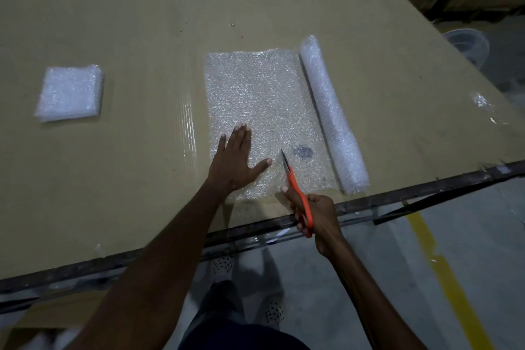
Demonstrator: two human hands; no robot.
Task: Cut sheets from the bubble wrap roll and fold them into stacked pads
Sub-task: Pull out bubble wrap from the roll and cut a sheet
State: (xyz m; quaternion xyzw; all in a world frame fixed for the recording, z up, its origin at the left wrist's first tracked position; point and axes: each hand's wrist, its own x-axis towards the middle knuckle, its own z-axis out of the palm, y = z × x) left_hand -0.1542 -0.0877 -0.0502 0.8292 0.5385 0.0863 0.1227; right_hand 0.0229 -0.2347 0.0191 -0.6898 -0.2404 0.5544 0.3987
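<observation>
A bubble wrap roll (332, 119) lies on the cardboard-covered table (142, 23), with a sheet (261, 99) unrolled flat to its left. My left hand (235, 162) presses flat on the near part of the sheet, fingers spread. My right hand (315, 216) grips orange-handled scissors (295, 187) at the sheet's near edge, blades pointing away from me over the wrap. A folded bubble wrap pad (71, 92) sits far left on the table.
The table's dark metal front edge (426, 187) runs diagonally below the roll. A small scrap of wrap (480, 99) lies near the right edge. Beyond the table, a grey floor with a yellow line (443, 273), and my feet (224, 264).
</observation>
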